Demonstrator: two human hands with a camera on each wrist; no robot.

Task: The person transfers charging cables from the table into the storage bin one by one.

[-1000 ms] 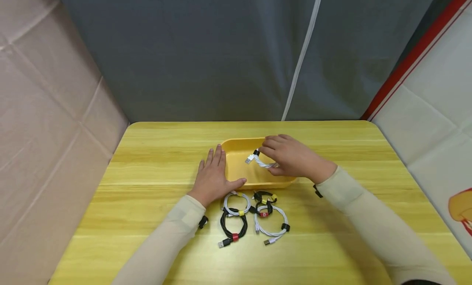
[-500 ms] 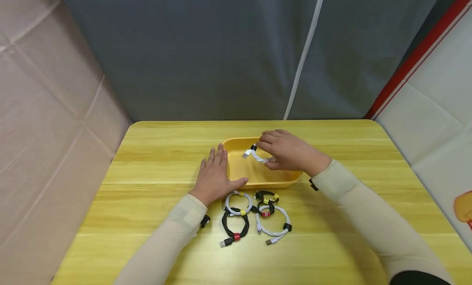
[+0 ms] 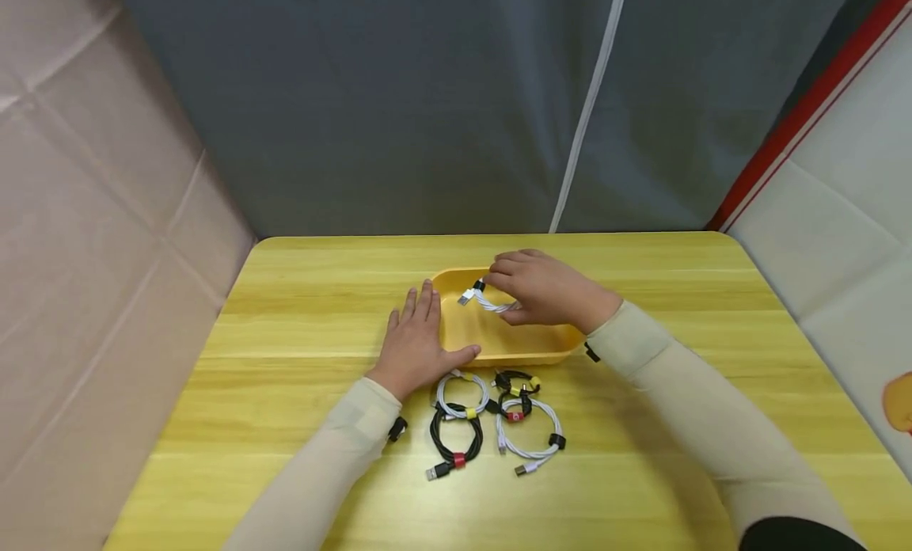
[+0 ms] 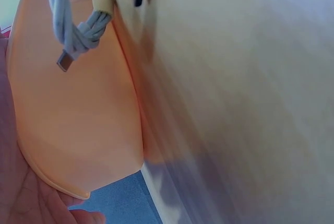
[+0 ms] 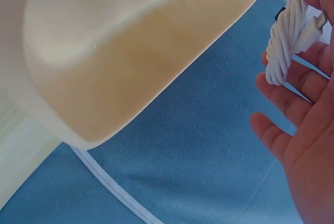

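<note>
Over the yellow tray (image 3: 499, 347), right hand (image 3: 545, 288) pinching white coiled cable (image 3: 488, 301), left hand (image 3: 413, 341) flat, bracing tray

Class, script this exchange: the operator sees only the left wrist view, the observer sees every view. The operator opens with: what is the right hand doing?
Observer: The right hand pinches a coiled white cable over the yellow tray.
Operator: Where does the left hand sit?
Observer: The left hand lies flat on the table against the tray's left end, with its thumb along the near wall.
Operator: How many cables lie outside the tray?
Observer: Four bundles lie in front of it. The black cable with a red tie is nearest the person.
</note>
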